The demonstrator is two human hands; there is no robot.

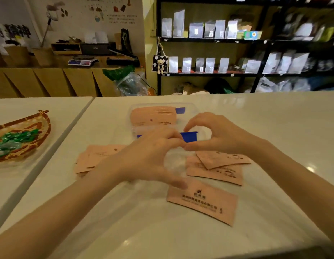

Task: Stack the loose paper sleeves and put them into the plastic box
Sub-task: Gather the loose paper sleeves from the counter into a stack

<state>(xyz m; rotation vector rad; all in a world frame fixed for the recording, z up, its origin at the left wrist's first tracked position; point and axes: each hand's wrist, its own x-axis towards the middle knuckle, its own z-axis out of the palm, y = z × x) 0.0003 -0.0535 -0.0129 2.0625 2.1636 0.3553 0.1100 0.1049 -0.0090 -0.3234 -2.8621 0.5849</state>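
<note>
The clear plastic box [190, 109] stands mid-table with a stack of pink paper sleeves [153, 115] inside it. On its near side is a blue latch [190, 137]. My right hand [216, 135] arches over this latch, with fingers above and thumb below. My left hand [149, 156] has its fingertips curled on the latch's left part, touching my right thumb. A clear sheet, perhaps the lid [174, 162], lies under my hands. Loose sleeves lie around: a pile at left [99, 156], two overlapping at right [218, 165], and one nearest me [201, 202].
A woven tray [37, 128] with green wrapped items sits on the neighbouring table at left, across a narrow gap [69, 135]. The white table [274, 128] stretches right and toward me. Shelves with bags and a counter stand behind.
</note>
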